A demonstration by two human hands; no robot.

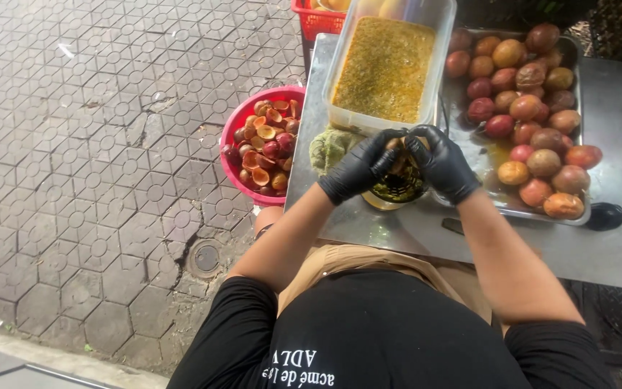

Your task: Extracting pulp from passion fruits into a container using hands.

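Both my hands wear black gloves and meet over a small dark bowl (399,189) of seedy pulp on the steel table (599,245). My left hand (360,167) and my right hand (442,164) close together on a passion fruit (398,147), mostly hidden by the fingers. Right behind them stands a clear plastic tub (386,68) filled with yellow-green pulp. A steel tray (576,215) to the right holds several whole red and orange passion fruits (534,137).
A red basin (239,122) of emptied fruit shells sits on the paved floor left of the table. A greenish cloth (329,148) lies beside my left hand. A red crate (317,20) is at the back. A dark handle (605,216) lies right of the tray.
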